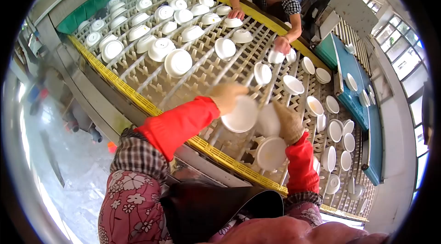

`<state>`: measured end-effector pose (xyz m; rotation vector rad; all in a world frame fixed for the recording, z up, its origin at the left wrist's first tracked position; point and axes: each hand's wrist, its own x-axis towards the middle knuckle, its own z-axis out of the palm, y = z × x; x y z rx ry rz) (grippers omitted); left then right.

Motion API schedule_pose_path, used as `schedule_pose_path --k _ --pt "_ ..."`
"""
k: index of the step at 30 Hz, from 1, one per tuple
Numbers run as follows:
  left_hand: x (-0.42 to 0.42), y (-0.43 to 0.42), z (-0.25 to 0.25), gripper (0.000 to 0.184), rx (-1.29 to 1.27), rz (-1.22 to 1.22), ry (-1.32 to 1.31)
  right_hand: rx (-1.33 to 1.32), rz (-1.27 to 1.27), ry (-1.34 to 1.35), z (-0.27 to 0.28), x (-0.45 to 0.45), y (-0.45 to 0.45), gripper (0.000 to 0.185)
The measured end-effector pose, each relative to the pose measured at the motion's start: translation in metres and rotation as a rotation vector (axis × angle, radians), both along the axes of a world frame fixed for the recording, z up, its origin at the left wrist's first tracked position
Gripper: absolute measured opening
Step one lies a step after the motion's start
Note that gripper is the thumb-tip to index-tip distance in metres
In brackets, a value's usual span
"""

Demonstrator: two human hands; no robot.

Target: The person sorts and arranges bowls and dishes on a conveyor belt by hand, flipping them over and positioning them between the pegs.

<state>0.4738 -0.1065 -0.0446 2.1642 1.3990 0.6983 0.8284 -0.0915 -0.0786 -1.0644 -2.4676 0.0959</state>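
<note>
I'm handling bowls over the pronged rack (pixel 239 167). My gloved left hand (pixel 226 97) meets one white bowl's (pixel 240 115) rim; my gloved right hand (pixel 290 123) is at a tilted white bowl (pixel 268 121). Blur hides how closed either is, or its grip. Next, I judge, calls for sure rim holds.

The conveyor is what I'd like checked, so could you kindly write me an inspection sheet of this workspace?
Surface: pronged conveyor with yellow edging.
Job's things: many white bowls, several base-up, others tilted.
Clutter: small orange object at lower left, too small to identify.
Hands: left hand at a blurred bowl; right hand beside another; grips unclear.
Cables: none can be made out.
Surroundings: co-worker's hands among bowls opposite; teal belt carrying bowls and windows at right.
</note>
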Motion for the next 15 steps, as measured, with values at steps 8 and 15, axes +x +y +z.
schedule_pose_path --k 8,15 --pt "-0.111 -0.042 0.068 0.050 0.369 0.419 -0.220 -0.024 0.108 0.138 0.094 -0.074 -0.043 0.041" --pt "-0.178 -0.004 0.019 0.063 0.369 0.569 0.198 -0.024 0.220 0.322 0.092 -0.149 0.020 0.051"
